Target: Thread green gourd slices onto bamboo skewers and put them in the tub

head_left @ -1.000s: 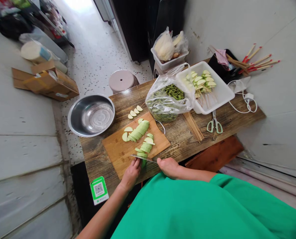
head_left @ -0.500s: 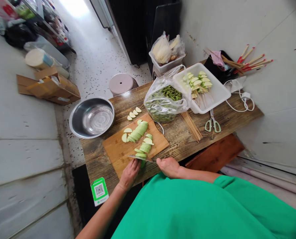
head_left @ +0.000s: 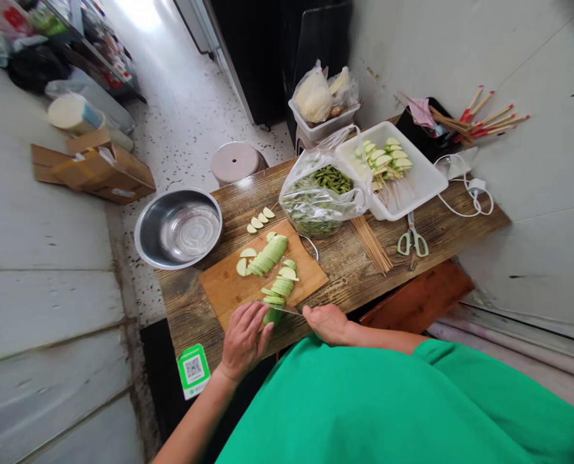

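My right hand (head_left: 326, 323) is closed around the handle of a knife (head_left: 290, 310), whose blade points left over the near part of a wooden cutting board (head_left: 219, 293). Beside the uncut end of a green squash (head_left: 273, 316), my left hand (head_left: 245, 336) has its thumb apart from its bent fingers. The fingertips are close to the blade's far end; whether they touch it is unclear. A row of cut squash slices (head_left: 281, 285) runs on from the blade. Farther up the board lies another overlapping row of slices (head_left: 268, 256), with a few loose half-rounds (head_left: 243, 266) at its left.
Left of the board stands a steel basin (head_left: 179, 229). Behind it are skewered slices (head_left: 261, 220), a bag of green pods (head_left: 325, 193) and a white tray (head_left: 426, 187) of skewers. Bare sticks (head_left: 370, 245) and scissors (head_left: 412, 238) lie to the right. A stool (head_left: 236, 164) stands beyond the table.
My left hand has risen from behind the blade and come forward, its thumb now spread and the squash end showing. My right hand and the slices are almost unmoved.
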A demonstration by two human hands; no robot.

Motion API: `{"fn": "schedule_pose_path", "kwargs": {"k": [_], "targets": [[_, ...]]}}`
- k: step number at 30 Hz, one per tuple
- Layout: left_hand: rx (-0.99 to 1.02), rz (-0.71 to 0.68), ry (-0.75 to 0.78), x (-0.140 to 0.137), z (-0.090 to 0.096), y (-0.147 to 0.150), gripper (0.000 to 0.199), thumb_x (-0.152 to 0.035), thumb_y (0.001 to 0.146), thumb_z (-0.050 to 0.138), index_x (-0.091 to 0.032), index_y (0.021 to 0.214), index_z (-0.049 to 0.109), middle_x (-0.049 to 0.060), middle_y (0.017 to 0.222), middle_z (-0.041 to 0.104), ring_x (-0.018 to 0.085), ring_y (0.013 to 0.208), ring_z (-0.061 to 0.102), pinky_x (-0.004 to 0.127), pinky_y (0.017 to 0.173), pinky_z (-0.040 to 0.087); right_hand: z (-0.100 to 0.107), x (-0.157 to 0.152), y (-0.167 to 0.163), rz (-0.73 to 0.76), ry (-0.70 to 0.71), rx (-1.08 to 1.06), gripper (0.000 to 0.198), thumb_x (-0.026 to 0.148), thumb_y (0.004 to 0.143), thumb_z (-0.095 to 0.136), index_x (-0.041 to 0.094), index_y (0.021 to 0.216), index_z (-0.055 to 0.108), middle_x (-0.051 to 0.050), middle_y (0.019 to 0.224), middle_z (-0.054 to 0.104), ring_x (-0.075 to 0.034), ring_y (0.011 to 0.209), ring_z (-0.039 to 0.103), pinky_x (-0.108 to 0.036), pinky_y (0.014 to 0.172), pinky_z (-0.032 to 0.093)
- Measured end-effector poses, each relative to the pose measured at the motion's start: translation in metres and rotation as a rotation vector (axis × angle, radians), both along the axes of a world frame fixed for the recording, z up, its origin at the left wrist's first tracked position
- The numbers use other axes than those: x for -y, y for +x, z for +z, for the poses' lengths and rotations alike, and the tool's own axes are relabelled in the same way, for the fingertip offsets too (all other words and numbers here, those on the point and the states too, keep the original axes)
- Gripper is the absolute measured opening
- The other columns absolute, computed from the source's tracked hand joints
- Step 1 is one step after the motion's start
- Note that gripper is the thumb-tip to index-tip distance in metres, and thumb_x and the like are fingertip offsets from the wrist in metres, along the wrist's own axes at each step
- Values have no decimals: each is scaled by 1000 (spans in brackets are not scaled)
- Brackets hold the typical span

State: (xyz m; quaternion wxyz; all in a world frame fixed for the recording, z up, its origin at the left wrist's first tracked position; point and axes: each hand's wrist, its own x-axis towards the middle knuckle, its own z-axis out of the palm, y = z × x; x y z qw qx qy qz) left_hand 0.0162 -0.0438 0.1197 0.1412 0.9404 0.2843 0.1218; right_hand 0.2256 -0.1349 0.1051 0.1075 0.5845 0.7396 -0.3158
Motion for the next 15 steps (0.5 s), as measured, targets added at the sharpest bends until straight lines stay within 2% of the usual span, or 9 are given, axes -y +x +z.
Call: {"fn": "schedule_pose_path", "kwargs": {"k": [3,5,7,11,15], "targets": [[-175,-146,-201,-21,12,25,28,-30,87,37,-18,97,60,9,98,63,20,96,55,36,87,41,1,-1,-1,-2,20,17,17,10,85,35,10,96,47,-17,82,66,-23,77,65,-29,61,49],[-297,-200,-326,-34,12,38,38,-33,90,28,-17,81,62,7,83,65,17,82,57,32,80,43,0,-2,-1,-6,28,22,17,9,84,35,11,96,47,-16,83,66,-22,77,66,-29,62,49],[-394,-192,-403,-44,7,47,48,-36,91,22,-17,70,60,7,72,63,17,73,57,29,74,42,0,-4,0,-14,21,23,17,10,84,37,11,97,47,-15,82,67,-22,76,66,-28,62,49],[-478,-168,-458,-53,-5,56,56,-43,91,16,-15,65,58,10,68,63,17,68,58,27,67,40,0,-7,3,-43,19,10,17,10,85,36,13,97,47,-13,80,67,-22,76,66,-28,62,50],[-508,-154,-474,-58,-14,61,59,-50,88,17,-16,60,56,10,62,62,17,63,58,25,63,39,1,-8,7,-67,22,25,19,12,87,34,12,101,47,-14,82,67,-23,77,66,-31,61,50]]}}
